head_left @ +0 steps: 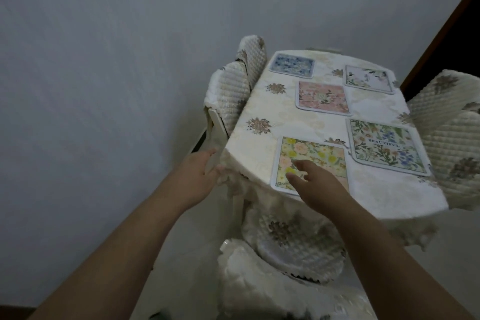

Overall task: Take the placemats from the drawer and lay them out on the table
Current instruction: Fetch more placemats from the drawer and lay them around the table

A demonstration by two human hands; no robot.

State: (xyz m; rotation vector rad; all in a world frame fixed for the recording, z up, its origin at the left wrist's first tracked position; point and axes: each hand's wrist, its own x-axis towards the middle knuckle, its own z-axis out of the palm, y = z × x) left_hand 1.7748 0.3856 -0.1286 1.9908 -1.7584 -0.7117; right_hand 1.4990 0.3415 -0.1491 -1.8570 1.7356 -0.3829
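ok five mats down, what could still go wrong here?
The yellow placemat sits close to the table's near edge; the right hand on it could push it over. The left hand is at the tablecloth edge; a tug there might shift every mat, including the green placemat near the right side.

The word "BEAUTIFUL" showing in dark capitals across the middle of the rectangular green-and-blue floral placemat [387, 148], small lettering on the yellow floral placemat [311, 157] staying too blurred to read
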